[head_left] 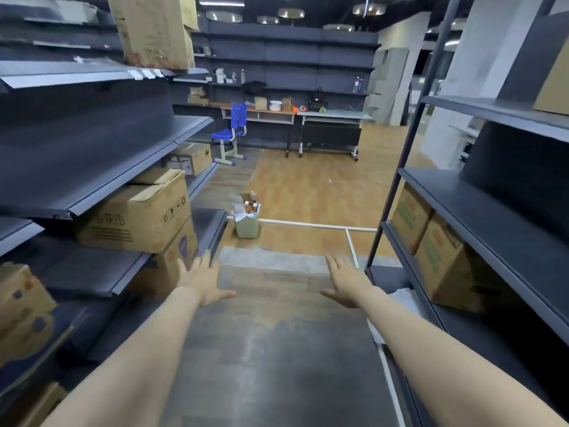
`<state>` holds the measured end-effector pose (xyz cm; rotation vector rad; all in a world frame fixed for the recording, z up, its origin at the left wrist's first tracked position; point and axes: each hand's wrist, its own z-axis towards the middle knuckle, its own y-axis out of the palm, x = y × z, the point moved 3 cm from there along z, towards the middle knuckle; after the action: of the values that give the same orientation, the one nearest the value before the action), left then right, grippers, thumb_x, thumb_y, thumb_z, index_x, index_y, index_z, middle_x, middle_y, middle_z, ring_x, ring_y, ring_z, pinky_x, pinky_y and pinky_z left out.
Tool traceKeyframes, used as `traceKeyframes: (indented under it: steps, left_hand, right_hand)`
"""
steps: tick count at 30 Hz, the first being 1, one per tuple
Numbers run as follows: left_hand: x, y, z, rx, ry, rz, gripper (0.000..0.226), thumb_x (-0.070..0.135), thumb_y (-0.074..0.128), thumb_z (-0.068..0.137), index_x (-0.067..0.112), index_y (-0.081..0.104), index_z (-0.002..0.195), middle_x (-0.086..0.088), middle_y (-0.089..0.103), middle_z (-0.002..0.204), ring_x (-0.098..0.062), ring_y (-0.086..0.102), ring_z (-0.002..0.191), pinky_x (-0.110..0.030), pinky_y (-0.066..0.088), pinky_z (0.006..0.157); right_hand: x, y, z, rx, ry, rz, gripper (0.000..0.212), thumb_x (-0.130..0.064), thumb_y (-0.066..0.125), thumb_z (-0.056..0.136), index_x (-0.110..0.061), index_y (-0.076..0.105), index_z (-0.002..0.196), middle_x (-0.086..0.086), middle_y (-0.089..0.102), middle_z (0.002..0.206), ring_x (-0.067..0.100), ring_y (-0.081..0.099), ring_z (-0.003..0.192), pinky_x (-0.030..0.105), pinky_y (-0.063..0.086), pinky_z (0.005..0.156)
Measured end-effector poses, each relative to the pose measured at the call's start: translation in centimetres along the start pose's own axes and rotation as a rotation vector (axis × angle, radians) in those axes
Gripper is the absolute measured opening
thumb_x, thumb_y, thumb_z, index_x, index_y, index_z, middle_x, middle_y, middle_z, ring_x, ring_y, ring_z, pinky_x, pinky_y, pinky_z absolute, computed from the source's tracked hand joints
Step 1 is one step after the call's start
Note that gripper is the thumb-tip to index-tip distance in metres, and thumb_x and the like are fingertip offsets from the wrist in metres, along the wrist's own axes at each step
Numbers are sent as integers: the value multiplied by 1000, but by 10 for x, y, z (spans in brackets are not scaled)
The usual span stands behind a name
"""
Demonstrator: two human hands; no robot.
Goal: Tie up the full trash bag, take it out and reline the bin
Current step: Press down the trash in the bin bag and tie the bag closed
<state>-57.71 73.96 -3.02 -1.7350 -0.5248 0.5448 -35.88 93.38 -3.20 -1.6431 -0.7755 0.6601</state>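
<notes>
A small pale green bin [247, 227] stands on the floor at the end of the aisle, beside the left shelving. Its white trash bag [243, 214] is folded over the rim and stuffed with bottles [253, 197] and a cardboard piece that stick out above the top. My left hand [203, 280] and my right hand [345, 283] are stretched out in front of me, palms down, fingers straight and spread, holding nothing. Both hands are well short of the bin.
Dark metal shelves [92, 167] with cardboard boxes [138, 211] line the left of the aisle, and shelves [492, 211] with boxes line the right. A white strip [308, 224] crosses the floor past the bin. A blue chair [231, 134] and desks [332, 118] stand farther back.
</notes>
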Motion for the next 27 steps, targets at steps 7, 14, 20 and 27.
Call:
traceKeyframes:
  steps: [7,14,20,27]
  left_hand:
    - [8,-10,117,-87,21,79,87,63,46,85,10,16,148,-18,-3,157,-32,4,145,-61,3,114]
    - [60,-73,296,26,72,22,84,62,48,85,11,20,146,-15,5,156,-31,6,145,-64,2,113]
    - [72,-105,413,64,83,-32,90,64,48,83,16,10,150,-13,4,157,-30,6,145,-63,1,112]
    - [11,-94,515,-86,-96,30,84,59,47,86,11,16,148,-16,7,156,-32,9,144,-62,4,113]
  right_hand:
    - [27,-5,109,-57,-54,-82,83,-49,46,92,-13,-1,150,0,0,159,23,-1,147,49,26,113]
    - [91,-62,272,33,-29,-80,76,-55,42,92,-15,11,149,0,1,159,22,0,147,48,26,112]
    - [144,-91,405,18,37,-53,78,-55,42,91,-12,11,149,7,5,158,25,3,146,44,21,116]
    - [134,-88,540,-88,-48,-113,75,-56,43,90,-14,18,147,7,1,159,25,4,146,47,24,114]
